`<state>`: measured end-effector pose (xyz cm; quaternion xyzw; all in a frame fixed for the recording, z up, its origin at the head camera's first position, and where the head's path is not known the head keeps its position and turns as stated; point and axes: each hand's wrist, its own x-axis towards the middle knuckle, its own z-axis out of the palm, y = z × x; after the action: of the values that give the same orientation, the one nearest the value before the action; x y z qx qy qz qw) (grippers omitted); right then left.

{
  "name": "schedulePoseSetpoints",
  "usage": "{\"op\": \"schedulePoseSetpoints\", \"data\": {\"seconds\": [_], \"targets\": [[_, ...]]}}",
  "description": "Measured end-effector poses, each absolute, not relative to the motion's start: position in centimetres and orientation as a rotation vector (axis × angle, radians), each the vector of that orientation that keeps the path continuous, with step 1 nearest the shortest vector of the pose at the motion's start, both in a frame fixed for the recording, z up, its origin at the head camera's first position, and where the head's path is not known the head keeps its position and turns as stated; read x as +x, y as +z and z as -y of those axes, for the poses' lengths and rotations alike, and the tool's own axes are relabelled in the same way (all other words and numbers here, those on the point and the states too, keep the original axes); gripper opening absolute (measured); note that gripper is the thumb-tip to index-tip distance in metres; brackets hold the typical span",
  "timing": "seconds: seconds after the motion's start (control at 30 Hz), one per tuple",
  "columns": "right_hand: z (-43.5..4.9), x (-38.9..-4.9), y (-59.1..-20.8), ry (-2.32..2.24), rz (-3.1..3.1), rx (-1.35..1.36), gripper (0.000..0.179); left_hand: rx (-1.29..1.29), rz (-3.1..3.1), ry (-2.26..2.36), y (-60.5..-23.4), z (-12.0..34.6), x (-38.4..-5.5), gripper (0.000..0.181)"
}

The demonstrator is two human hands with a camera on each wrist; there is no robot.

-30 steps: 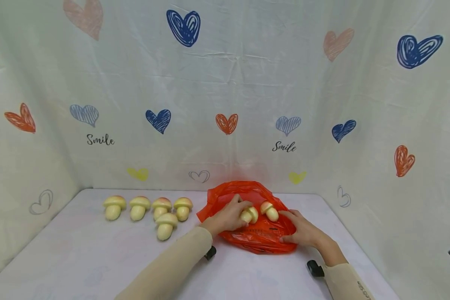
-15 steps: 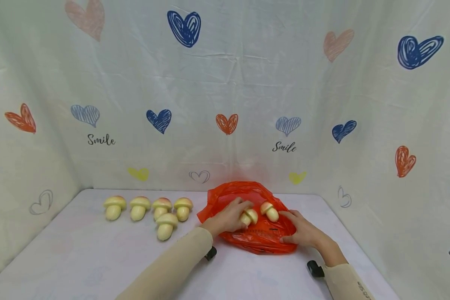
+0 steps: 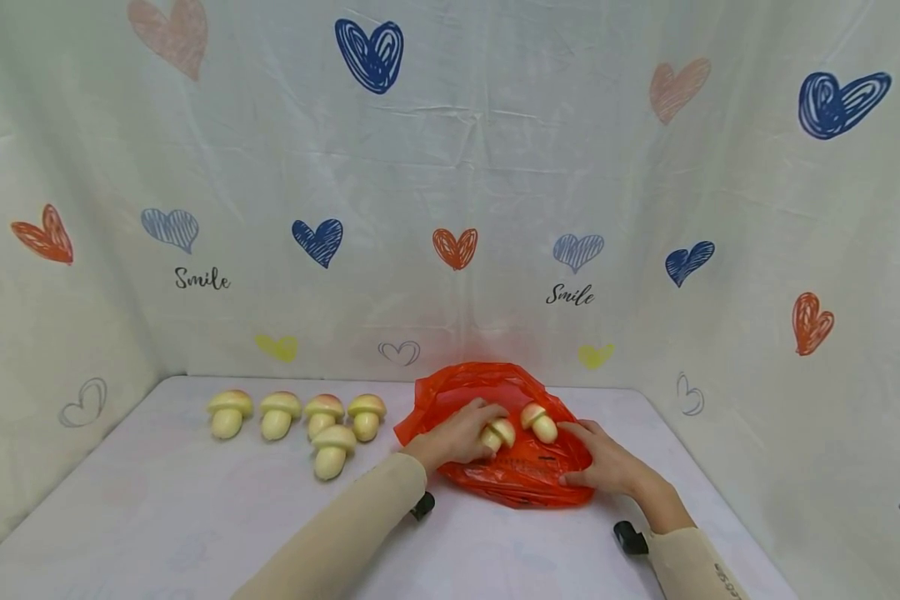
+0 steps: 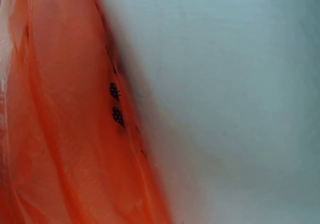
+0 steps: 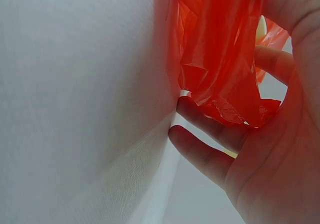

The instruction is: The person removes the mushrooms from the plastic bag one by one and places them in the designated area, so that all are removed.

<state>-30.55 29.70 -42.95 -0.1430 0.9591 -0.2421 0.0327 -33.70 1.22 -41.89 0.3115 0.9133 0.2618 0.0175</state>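
In the head view, a red plastic bag lies on the table with its mouth spread. My left hand reaches into it from the left and grips a mushroom-shaped piece with a pale stem and a yellowish cap. A second mushroom lies in the bag, to the right of that one. At the bag's right side, my right hand holds the edge between thumb and fingers. The right wrist view shows the red plastic bunched within that hand. Only red film and white surface fill the left wrist view.
Several more mushrooms stand to the left, most in a back row including one mushroom, with another mushroom in front. A white table spreads beneath. A curtain printed with hearts encloses the back and sides.
My left hand's fingers have lowered slightly over the mushroom in the bag. The right hand, the bag and the other mushrooms have kept their places.
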Motion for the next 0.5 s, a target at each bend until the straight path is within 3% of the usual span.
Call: {"op": "schedulePoseSetpoints", "data": {"seconds": [0.5], "targets": [[-29.66, -30.42, -43.03, -0.727, -2.967, -0.456, 0.082, 0.962, -2.837, 0.893, -41.97, -1.19, -33.68, 0.059]]}}
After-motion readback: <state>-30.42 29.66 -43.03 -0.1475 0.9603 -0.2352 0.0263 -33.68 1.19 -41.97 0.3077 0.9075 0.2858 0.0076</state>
